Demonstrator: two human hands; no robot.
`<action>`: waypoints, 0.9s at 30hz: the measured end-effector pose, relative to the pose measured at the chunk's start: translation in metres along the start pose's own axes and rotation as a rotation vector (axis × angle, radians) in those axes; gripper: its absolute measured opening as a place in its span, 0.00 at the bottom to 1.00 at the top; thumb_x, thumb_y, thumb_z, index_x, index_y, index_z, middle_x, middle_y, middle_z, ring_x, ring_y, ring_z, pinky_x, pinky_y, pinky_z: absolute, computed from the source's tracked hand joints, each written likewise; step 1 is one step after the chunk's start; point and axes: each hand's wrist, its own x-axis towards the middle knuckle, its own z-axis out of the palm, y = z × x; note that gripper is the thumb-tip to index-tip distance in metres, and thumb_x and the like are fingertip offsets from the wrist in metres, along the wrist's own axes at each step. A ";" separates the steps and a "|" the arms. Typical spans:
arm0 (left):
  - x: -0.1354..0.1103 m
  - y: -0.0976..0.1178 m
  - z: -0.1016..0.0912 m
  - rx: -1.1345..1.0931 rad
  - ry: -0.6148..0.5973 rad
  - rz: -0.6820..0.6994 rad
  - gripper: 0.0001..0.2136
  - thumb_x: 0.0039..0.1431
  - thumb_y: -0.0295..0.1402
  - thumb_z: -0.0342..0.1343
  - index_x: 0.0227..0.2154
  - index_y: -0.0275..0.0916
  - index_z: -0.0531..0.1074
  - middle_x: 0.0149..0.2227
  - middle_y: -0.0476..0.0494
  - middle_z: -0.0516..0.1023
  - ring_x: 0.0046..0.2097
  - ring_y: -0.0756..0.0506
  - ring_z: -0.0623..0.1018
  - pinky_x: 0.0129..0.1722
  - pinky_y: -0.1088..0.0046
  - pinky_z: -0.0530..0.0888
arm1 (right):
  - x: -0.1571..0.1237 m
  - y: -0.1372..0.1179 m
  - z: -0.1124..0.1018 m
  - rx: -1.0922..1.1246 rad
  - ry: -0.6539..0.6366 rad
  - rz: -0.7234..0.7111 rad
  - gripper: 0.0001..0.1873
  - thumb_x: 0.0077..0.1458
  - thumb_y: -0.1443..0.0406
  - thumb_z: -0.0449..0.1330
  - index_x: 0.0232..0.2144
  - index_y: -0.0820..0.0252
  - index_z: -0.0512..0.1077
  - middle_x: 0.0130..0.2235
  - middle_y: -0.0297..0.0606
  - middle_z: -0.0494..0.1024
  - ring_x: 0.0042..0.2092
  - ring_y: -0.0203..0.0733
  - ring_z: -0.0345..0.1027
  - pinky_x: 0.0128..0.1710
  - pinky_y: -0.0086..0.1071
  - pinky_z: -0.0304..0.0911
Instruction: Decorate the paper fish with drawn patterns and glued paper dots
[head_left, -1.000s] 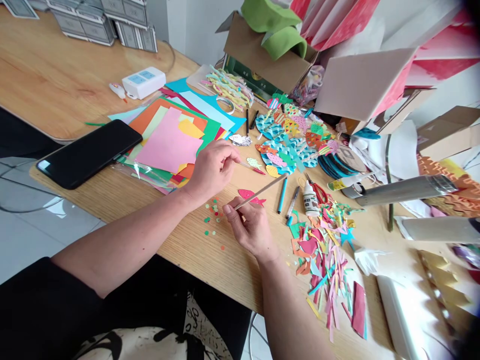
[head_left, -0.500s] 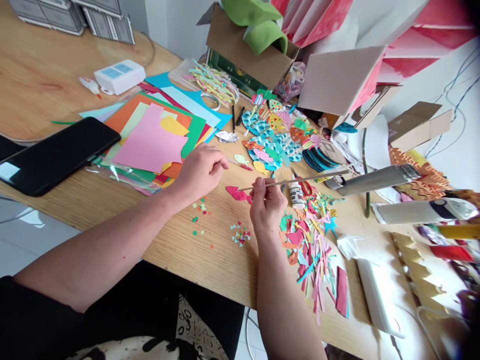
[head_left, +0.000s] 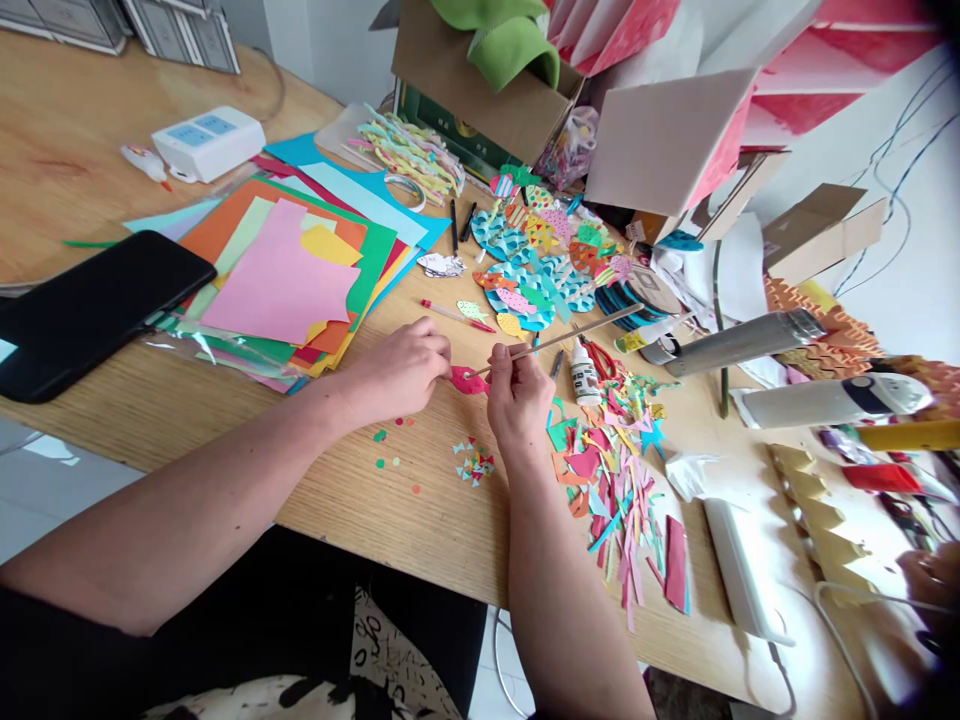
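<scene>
My left hand (head_left: 401, 370) rests on the wooden table, its fingers pinched on the edge of a pink paper fish (head_left: 469, 381). Just right of it, my right hand (head_left: 517, 395) is closed round a thin wooden stick (head_left: 570, 336) that slants up to the right, its near end over the fish. A small heap of tiny paper triangles (head_left: 475, 465) and scattered round paper dots (head_left: 390, 450) lie just in front of both hands. A red pen (head_left: 454, 315) lies on the table beyond my left hand.
A stack of coloured paper sheets (head_left: 285, 275) and a black phone (head_left: 90, 305) lie at the left. Paper fish cut-outs (head_left: 536, 270), a glue bottle (head_left: 580, 372), paper scraps (head_left: 622, 480), cardboard boxes (head_left: 660, 140) and a silver tube (head_left: 739, 342) crowd the right. Another person's hand (head_left: 930, 580) shows at the far right.
My right hand swung the stick up and right, then came back left to the pink fish. My left hand let go of the red pen and took hold of the fish. The view shifted right.
</scene>
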 end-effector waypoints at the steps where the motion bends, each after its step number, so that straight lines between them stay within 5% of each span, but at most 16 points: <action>1: 0.000 0.000 0.000 0.010 -0.011 0.003 0.16 0.53 0.17 0.51 0.36 0.36 0.81 0.39 0.41 0.81 0.47 0.40 0.71 0.52 0.62 0.72 | 0.000 0.000 0.000 0.001 0.000 -0.005 0.18 0.65 0.54 0.51 0.26 0.57 0.65 0.20 0.30 0.67 0.22 0.35 0.62 0.25 0.29 0.53; 27: -0.002 -0.001 0.002 0.091 -0.075 0.025 0.16 0.54 0.19 0.50 0.39 0.36 0.80 0.41 0.40 0.80 0.49 0.40 0.71 0.51 0.61 0.69 | 0.001 0.001 0.003 -0.040 -0.034 -0.042 0.19 0.65 0.53 0.50 0.26 0.56 0.64 0.20 0.30 0.66 0.21 0.35 0.60 0.24 0.29 0.52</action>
